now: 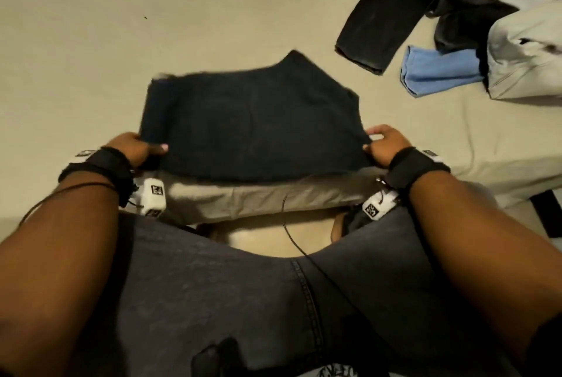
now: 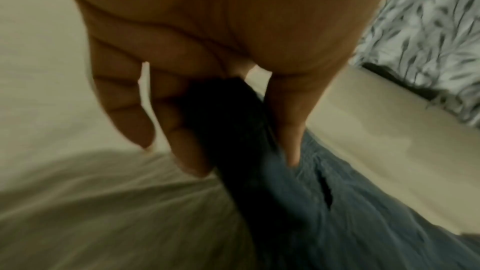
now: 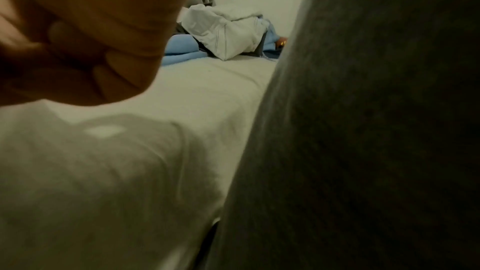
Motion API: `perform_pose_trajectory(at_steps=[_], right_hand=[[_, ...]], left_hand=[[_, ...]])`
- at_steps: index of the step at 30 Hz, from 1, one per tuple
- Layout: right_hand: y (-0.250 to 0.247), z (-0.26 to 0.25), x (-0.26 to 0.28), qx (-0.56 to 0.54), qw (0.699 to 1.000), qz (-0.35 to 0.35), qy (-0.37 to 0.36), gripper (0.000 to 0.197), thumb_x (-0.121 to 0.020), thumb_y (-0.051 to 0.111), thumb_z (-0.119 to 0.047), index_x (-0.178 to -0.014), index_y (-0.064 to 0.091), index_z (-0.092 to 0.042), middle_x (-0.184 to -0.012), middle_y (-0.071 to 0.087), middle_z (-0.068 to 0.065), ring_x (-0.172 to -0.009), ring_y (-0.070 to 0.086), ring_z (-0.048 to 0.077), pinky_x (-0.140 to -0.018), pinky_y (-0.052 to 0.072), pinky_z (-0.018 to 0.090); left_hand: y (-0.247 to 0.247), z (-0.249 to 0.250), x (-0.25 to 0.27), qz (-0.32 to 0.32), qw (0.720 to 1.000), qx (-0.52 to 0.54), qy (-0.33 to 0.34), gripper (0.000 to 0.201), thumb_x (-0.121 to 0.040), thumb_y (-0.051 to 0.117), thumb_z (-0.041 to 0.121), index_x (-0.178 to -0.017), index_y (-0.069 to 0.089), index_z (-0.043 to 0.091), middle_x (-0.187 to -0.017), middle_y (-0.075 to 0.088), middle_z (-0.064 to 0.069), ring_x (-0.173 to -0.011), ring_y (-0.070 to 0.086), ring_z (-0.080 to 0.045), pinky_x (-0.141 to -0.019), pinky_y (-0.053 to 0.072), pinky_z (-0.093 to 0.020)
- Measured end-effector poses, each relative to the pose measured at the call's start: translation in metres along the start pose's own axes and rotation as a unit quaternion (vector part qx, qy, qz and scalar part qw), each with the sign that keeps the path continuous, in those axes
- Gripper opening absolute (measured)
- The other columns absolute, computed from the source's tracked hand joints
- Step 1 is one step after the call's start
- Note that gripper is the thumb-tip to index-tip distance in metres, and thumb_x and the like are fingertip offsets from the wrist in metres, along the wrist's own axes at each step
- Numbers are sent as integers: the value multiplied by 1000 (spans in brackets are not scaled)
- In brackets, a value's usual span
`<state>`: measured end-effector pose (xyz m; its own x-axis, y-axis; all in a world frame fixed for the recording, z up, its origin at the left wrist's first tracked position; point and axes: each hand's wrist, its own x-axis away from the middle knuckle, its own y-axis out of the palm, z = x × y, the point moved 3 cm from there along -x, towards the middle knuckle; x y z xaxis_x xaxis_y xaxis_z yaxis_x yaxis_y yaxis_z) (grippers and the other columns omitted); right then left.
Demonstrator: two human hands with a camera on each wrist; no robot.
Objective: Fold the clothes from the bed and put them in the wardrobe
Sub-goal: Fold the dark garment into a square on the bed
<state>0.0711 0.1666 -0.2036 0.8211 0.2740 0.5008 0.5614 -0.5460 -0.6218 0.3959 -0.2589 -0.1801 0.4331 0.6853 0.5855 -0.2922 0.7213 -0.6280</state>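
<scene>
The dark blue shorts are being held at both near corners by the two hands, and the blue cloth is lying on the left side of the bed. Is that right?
Almost. The left hand and right hand do grip the dark blue shorts at the near corners, but the blue cloth lies on the right side of the bed, beside the pile of clothes. The head view shows it.

Left hand (image 2: 207, 48) fingers (image 2: 187, 141) blurred; pile (image 1: 501, 27) cut off.

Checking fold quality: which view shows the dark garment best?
The head view: the whole dark garment lies on the bed, both near corners held. The left wrist view shows only a pinched edge; the right wrist view, nothing identifiable.
</scene>
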Motion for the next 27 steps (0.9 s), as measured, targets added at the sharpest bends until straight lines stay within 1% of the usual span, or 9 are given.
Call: perform_pose_trajectory(at_steps=[2, 4, 6, 9, 11, 14, 16, 21, 27], right_hand=[[15, 10, -2, 88, 995, -32, 39, 27, -88, 62, -11, -115, 63, -17, -110, 69, 13, -105, 65, 35, -98, 52, 42], [19, 4, 3, 149, 986, -65, 40, 5, -87, 59, -11, -88, 64, -12, -89, 64, 11, -94, 62, 36, -85, 49, 36], [17, 4, 3, 199, 976, -83, 39, 12, -87, 60, -13, -76, 59, -12, -79, 60, 10, -86, 59, 34, -78, 44, 33], [13, 14, 0, 288, 947, -133, 45, 8, -85, 67, -16, -78, 64, -20, -102, 70, 11, -81, 62, 25, -77, 46, 32], [12, 9, 4, 295, 945, -131, 54, 10, -82, 72, -22, -89, 66, -19, -114, 71, 12, -85, 64, 25, -78, 47, 33], [10, -7, 3, 221, 971, -71, 65, 68, -84, 79, -36, -140, 48, -13, -138, 58, 16, -121, 58, 37, -97, 47, 40], [3, -28, -1, 169, 985, -28, 30, 81, -83, 78, -44, -149, 39, -18, -143, 56, 13, -126, 56, 37, -102, 46, 41], [-14, -70, -39, 165, 984, 38, -58, 66, -88, 71, -49, -145, 49, -23, -140, 59, 10, -126, 57, 31, -104, 44, 38], [-4, -80, -100, 213, 972, -11, -101, 37, -98, 60, -40, -132, 65, -25, -129, 67, 7, -118, 60, 28, -102, 41, 32]], left_hand=[[11, -9, -2, -23, 994, -98, -40, 43, -88, 79, 31, -112, 68, -3, -105, 69, -20, -88, 65, -35, -78, 49, -38], [13, -9, 0, 1, 993, -98, -59, 48, -87, 80, 32, -115, 67, -5, -112, 69, -24, -102, 67, -42, -87, 52, -45], [13, -7, 5, -3, 992, -98, -73, 41, -88, 77, 27, -111, 66, -6, -112, 68, -25, -100, 66, -41, -88, 52, -46], [15, -11, 9, -41, 989, -78, -119, 23, -91, 71, 9, -106, 62, -6, -93, 63, -21, -74, 55, -33, -71, 45, -36], [18, -13, 7, -58, 987, -74, -132, 30, -92, 70, 7, -115, 62, -10, -87, 62, -19, -72, 55, -33, -62, 41, -35], [9, -10, -8, 11, 988, -90, -121, 74, -79, 85, 37, -132, 57, -5, -128, 63, -25, -110, 61, -42, -88, 51, -43], [-1, 3, -16, 82, 992, -72, -61, 84, -76, 84, 52, -141, 54, 8, -141, 58, -20, -124, 58, -38, -104, 47, -43], [-13, 42, -52, 140, 983, 102, 64, 47, -82, 80, 47, -119, 67, 21, -113, 72, -7, -101, 68, -29, -101, 52, -43], [-15, 47, -113, 148, 987, 21, 53, 50, -88, 76, 40, -132, 62, 20, -134, 63, -7, -124, 60, -27, -110, 44, -36]])
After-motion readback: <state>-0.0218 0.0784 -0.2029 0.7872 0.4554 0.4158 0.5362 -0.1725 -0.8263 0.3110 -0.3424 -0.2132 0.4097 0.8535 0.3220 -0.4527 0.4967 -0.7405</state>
